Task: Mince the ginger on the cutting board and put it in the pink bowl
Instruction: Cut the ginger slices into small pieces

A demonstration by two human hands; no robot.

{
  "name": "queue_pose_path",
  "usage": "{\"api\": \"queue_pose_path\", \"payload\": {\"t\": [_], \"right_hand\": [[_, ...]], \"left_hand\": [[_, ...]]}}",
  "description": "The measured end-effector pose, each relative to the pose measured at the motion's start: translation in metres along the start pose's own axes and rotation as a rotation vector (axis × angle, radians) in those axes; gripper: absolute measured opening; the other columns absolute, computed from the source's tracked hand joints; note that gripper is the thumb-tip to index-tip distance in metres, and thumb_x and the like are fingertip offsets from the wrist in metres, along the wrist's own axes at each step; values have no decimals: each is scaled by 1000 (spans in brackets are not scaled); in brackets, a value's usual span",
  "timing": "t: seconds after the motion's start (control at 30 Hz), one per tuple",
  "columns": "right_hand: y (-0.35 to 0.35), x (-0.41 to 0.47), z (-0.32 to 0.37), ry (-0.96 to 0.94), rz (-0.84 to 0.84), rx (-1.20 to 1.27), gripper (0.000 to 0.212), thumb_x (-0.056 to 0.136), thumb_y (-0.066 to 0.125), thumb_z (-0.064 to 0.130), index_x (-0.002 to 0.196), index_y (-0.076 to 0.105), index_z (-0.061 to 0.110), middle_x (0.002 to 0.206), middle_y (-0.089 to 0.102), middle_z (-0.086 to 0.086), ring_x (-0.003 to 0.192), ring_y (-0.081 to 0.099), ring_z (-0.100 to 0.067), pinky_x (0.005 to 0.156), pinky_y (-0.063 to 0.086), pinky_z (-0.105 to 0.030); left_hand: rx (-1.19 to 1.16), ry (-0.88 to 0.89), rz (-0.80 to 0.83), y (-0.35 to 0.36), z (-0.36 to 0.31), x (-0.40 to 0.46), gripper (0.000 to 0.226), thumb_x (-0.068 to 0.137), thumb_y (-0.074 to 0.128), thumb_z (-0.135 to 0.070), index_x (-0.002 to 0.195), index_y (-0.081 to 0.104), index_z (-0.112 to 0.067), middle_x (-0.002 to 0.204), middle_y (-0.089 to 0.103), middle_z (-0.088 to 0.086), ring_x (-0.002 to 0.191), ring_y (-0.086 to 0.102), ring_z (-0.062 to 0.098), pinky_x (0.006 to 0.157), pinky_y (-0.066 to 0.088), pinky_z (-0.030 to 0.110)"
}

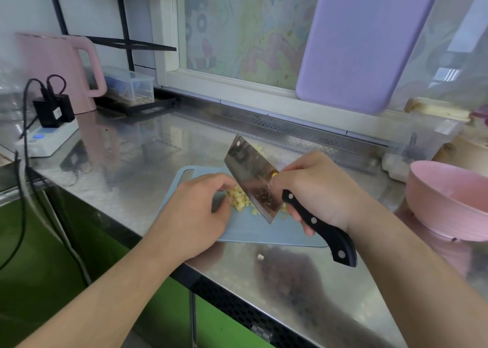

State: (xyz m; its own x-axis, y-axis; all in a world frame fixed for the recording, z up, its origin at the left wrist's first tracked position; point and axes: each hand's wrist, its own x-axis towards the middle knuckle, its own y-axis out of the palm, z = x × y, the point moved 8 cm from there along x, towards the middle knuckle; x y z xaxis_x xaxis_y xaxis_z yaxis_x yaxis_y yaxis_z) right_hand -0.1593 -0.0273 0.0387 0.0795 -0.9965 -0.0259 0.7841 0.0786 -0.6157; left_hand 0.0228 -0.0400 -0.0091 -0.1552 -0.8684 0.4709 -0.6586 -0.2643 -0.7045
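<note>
A pile of small yellow ginger cubes (239,198) lies on the pale blue cutting board (264,233) in the middle of the steel counter. My right hand (320,192) grips the black handle of a cleaver (250,173), whose blade stands tilted with its lower edge on the board beside the ginger. My left hand (196,213) rests on the board left of the pile, fingertips curled against the cubes. The pink bowl (446,202) sits empty on the counter at the right. One stray ginger bit (261,257) lies on the counter in front of the board.
A pink kettle (62,68), a power strip with black plugs (48,134) and a clear box (129,85) stand at the back left. A purple board (361,44) leans on the window. Clear containers (422,141) sit behind the bowl. The counter's front edge (190,271) runs below my wrists.
</note>
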Motion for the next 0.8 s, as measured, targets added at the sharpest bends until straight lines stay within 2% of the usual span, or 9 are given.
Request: {"api": "queue_pose_path", "payload": {"t": [0.1,0.17,0.27,0.37,0.43,0.5,0.6,0.7,0.8], "right_hand": [[-1,1,1,-29,-15,-24,38,86,55,8,49,48,7,45,47,-15,35,46,-27,46,39,-27],[-3,3,1,-75,-57,-103,43,90,55,14,49,44,12,45,47,-13,32,47,-26,44,42,-31],[-5,5,9,-195,-136,-350,42,91,56,24,56,40,9,47,39,-8,33,44,-24,40,44,-35],[-5,3,16,-281,-172,-576,40,88,57,32,59,49,6,48,37,-5,46,40,-25,46,48,-40],[-4,1,20,-322,-161,-671,41,87,57,33,55,48,9,48,37,-7,50,42,-28,49,49,-42],[-2,-1,22,-358,-148,-723,40,86,55,32,57,43,8,48,35,-8,50,42,-29,47,46,-41],[2,-3,25,-408,-129,-782,35,84,52,33,62,42,7,50,37,-10,53,50,-33,47,45,-41],[4,-5,26,-447,-117,-835,35,86,52,32,64,43,6,52,39,-9,56,52,-35,49,41,-34],[5,-6,24,-483,-116,-914,31,85,52,37,72,62,10,55,48,-6,61,57,-32,55,49,-33]], "left_hand": [[-24,-2,-7,-1,1,-1,22,97,63,-21,107,70,-39,106,64,-33,103,50,-23,85,34,-3],[-43,-28,-41,-3,5,-1,21,96,66,-21,106,68,-39,103,63,-32,102,50,-23,83,36,-1],[-114,-30,-136,-12,5,-2,22,93,68,-12,101,69,-33,97,65,-26,99,56,-17,82,38,-1],[-259,-28,-241,-30,-1,-5,24,92,69,-8,98,68,-31,97,67,-17,100,63,0,86,47,11],[-315,43,-301,-46,-13,-3,21,91,71,-8,97,68,-28,98,65,-14,100,63,9,87,49,18],[-262,134,-324,-57,-26,6,16,91,72,-10,94,69,-26,95,63,-13,98,63,11,86,47,16],[-119,210,-200,-53,-38,24,12,92,73,-17,88,70,-28,90,65,-15,95,63,8,84,45,16],[-8,234,-41,-37,-40,34,12,92,73,-18,86,71,-29,88,67,-14,92,63,5,84,47,22],[35,139,103,-22,-33,40,14,93,73,-22,82,73,-30,81,71,-15,83,64,2,78,50,21]]}}
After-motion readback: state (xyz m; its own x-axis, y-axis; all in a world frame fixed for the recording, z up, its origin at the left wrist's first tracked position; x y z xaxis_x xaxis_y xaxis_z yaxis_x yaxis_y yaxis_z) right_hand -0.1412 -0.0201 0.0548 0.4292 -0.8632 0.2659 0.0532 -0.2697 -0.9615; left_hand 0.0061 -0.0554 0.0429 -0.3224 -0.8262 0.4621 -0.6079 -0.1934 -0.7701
